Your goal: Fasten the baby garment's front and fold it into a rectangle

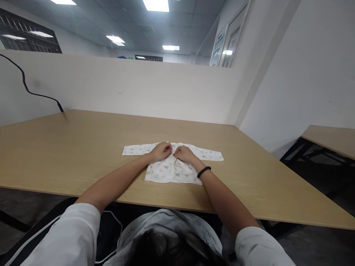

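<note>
A small white baby shirt (161,171) with a faint coloured print lies spread on the table, its sleeves stretched out to either side. Its front opening runs down the middle, with the hem toward me. My left hand (161,151) is closed in a pinch on the left side of the opening, just below the neckline. Across from it, my right hand (185,153), with a black bead bracelet on the wrist, pinches the right edge of the opening. The two hands are close together but apart. Whatever fastening is between the fingertips is too small to make out.
The wooden table (97,133) reaches back to a low white partition (149,92). A black cable (39,95) hangs down to its far left corner. Another table (332,138) stands at the right, beyond a gap. My body is against the front edge.
</note>
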A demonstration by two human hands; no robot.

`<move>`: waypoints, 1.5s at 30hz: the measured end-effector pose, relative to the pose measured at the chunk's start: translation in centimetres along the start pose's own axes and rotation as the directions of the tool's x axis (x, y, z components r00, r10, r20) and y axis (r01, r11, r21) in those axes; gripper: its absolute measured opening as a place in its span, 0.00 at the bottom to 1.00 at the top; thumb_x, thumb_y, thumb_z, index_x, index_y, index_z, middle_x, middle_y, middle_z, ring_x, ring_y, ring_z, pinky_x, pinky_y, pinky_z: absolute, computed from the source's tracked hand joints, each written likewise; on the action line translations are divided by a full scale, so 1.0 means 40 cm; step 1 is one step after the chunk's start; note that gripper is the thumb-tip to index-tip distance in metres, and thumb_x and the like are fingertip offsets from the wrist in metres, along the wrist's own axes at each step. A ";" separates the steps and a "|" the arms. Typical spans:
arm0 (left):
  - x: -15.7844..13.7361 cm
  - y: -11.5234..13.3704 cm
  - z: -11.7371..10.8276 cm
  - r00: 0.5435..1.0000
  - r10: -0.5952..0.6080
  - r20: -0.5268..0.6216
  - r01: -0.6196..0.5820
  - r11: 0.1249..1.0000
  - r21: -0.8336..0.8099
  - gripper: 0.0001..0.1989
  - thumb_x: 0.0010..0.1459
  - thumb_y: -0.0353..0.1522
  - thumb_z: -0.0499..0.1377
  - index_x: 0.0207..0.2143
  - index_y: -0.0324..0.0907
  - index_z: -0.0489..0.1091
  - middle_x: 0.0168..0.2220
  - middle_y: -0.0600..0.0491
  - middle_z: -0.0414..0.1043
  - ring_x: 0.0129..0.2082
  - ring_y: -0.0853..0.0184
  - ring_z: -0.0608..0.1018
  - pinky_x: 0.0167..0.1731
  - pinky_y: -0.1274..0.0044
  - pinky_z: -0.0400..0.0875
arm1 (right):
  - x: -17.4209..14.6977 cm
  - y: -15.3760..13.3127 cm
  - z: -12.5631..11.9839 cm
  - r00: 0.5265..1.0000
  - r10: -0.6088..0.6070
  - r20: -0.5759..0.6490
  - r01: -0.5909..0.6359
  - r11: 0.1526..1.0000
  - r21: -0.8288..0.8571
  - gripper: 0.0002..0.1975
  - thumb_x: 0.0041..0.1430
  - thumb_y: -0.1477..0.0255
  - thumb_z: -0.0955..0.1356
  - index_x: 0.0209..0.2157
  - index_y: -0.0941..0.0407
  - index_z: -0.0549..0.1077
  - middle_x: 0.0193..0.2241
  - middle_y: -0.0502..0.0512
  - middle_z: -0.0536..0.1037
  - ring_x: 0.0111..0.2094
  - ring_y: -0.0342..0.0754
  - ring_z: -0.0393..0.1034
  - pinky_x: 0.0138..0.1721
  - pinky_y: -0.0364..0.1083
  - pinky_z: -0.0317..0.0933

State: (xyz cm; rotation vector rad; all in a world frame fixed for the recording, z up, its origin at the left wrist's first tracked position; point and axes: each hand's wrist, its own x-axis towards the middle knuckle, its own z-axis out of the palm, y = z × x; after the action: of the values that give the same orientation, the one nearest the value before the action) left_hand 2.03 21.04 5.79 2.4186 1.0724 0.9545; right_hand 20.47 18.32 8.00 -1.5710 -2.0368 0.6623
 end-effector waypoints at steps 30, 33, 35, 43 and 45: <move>-0.012 0.019 0.017 0.967 -0.183 0.177 0.210 0.966 -0.148 0.15 0.54 0.44 0.58 0.29 0.41 0.70 0.25 0.54 0.70 0.26 0.67 0.70 0.26 0.78 0.61 | 0.014 0.035 -0.044 0.944 0.072 0.323 -0.218 0.871 0.441 0.04 0.46 0.78 0.70 0.28 0.61 0.75 0.20 0.49 0.73 0.19 0.35 0.62 0.18 0.34 0.52; -0.009 0.012 0.017 0.962 -0.177 0.208 0.209 0.967 -0.148 0.15 0.54 0.44 0.58 0.29 0.40 0.70 0.25 0.54 0.70 0.26 0.67 0.70 0.26 0.78 0.60 | 0.012 0.028 -0.043 0.946 0.082 0.313 -0.203 0.905 0.375 0.04 0.45 0.78 0.71 0.28 0.60 0.75 0.16 0.46 0.68 0.19 0.36 0.60 0.19 0.35 0.52; -0.006 0.008 0.019 0.959 -0.174 0.223 0.210 0.966 -0.151 0.15 0.54 0.44 0.58 0.29 0.40 0.70 0.25 0.54 0.70 0.26 0.67 0.70 0.26 0.78 0.60 | 0.010 0.021 -0.043 0.950 0.080 0.301 -0.181 0.928 0.326 0.03 0.45 0.77 0.70 0.27 0.60 0.74 0.14 0.45 0.66 0.18 0.36 0.58 0.18 0.36 0.50; -0.007 0.028 0.014 0.952 -0.216 0.216 0.244 0.963 -0.116 0.24 0.61 0.49 0.48 0.22 0.41 0.65 0.21 0.55 0.64 0.23 0.67 0.66 0.24 0.77 0.57 | 0.000 0.004 -0.041 0.966 0.047 0.255 -0.096 0.979 0.182 0.12 0.47 0.74 0.67 0.16 0.57 0.60 0.10 0.43 0.56 0.15 0.36 0.46 0.17 0.40 0.40; -0.008 0.035 0.011 0.954 -0.217 0.207 0.239 0.967 -0.091 0.23 0.59 0.48 0.50 0.22 0.41 0.64 0.21 0.55 0.63 0.24 0.67 0.66 0.24 0.77 0.56 | 0.000 0.005 -0.041 0.965 0.038 0.260 -0.086 0.980 0.179 0.13 0.48 0.72 0.66 0.16 0.56 0.59 0.10 0.43 0.56 0.15 0.36 0.46 0.17 0.40 0.40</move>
State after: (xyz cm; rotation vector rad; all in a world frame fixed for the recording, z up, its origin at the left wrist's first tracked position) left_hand 2.90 19.86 6.08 2.1837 1.1592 0.6678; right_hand 21.64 18.49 9.13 -1.5077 -2.0378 1.0991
